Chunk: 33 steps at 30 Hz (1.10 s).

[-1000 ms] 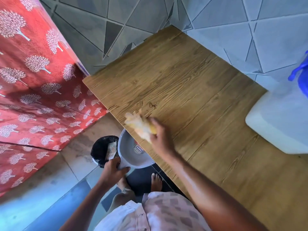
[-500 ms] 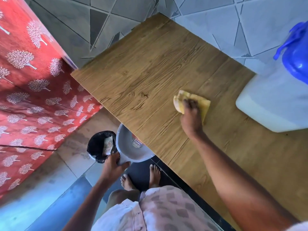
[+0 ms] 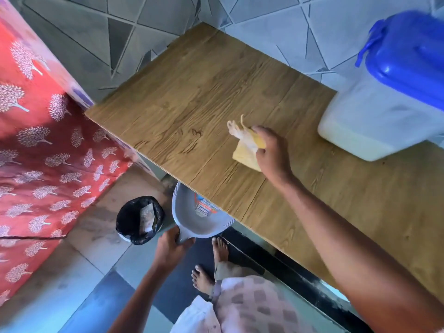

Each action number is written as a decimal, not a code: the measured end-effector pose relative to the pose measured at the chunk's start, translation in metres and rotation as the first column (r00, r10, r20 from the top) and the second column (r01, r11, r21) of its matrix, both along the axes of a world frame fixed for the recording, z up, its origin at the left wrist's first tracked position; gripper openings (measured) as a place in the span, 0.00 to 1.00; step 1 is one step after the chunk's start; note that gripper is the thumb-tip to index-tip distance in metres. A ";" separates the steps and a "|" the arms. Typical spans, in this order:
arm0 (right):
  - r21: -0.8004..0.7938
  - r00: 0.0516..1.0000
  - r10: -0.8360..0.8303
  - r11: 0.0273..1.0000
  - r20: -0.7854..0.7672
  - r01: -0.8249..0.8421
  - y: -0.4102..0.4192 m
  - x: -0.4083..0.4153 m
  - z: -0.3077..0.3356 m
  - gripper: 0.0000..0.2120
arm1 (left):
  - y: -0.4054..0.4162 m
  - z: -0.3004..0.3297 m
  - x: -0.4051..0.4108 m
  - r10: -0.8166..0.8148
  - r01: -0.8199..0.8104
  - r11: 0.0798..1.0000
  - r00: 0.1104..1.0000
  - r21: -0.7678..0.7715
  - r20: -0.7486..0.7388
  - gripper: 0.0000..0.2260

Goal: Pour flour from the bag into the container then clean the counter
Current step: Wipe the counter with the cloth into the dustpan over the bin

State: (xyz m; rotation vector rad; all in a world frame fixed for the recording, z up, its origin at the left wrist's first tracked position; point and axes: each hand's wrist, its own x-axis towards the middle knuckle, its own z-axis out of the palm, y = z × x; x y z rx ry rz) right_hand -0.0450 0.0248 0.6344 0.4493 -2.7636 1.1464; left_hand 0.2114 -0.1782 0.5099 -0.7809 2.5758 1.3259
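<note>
1. Right hand (image 3: 271, 152): fingers curled round a crumpled yellow cleaning cloth (image 3: 245, 147), pressed to the wood-grain surface (image 3: 192, 97) mid-width. Risk: the loose frayed tail of the cloth flicks residue sideways instead of toward the near edge.
2. Left hand (image 3: 171, 247): fingers wrapped round the handle of a grey plastic dustpan (image 3: 194, 219), held under the near edge. Risk: the pan sits left of the cloth, so a straight pull would probably drop sweepings onto the floor or bare feet.
3. Translucent white plastic container with blue lid (image 3: 384, 104): stands at the right, lid on, just beside the cloth. Risk: a wide stroke may knock it.
4. Black-lined waste bin (image 3: 139, 219): on the floor, just left of the dustpan. Risk: a tilted pan spills short of it.
5. Flour on the surface: too faint to tell; patches may be missed.
</note>
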 end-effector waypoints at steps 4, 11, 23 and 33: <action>0.462 0.989 -0.137 0.875 -0.047 0.143 0.080 -0.070 -0.039 0.22 | 0.009 -0.013 0.003 -0.013 0.010 0.999 0.999 0.054 0.046 0.19; 0.219 0.998 -0.005 0.976 0.062 -0.009 0.030 0.041 -0.064 0.20 | 0.045 0.001 0.007 -0.022 0.023 1.000 0.998 -0.016 0.054 0.23; 0.059 0.971 0.235 0.971 -0.034 -0.233 0.085 0.070 -0.003 0.32 | 0.096 0.001 0.037 0.012 -0.015 1.000 0.996 0.028 0.084 0.16; 0.520 0.998 -0.039 0.854 0.053 0.006 0.199 0.000 -0.061 0.15 | 0.172 0.009 0.053 0.092 -0.092 0.996 0.994 -0.001 0.062 0.11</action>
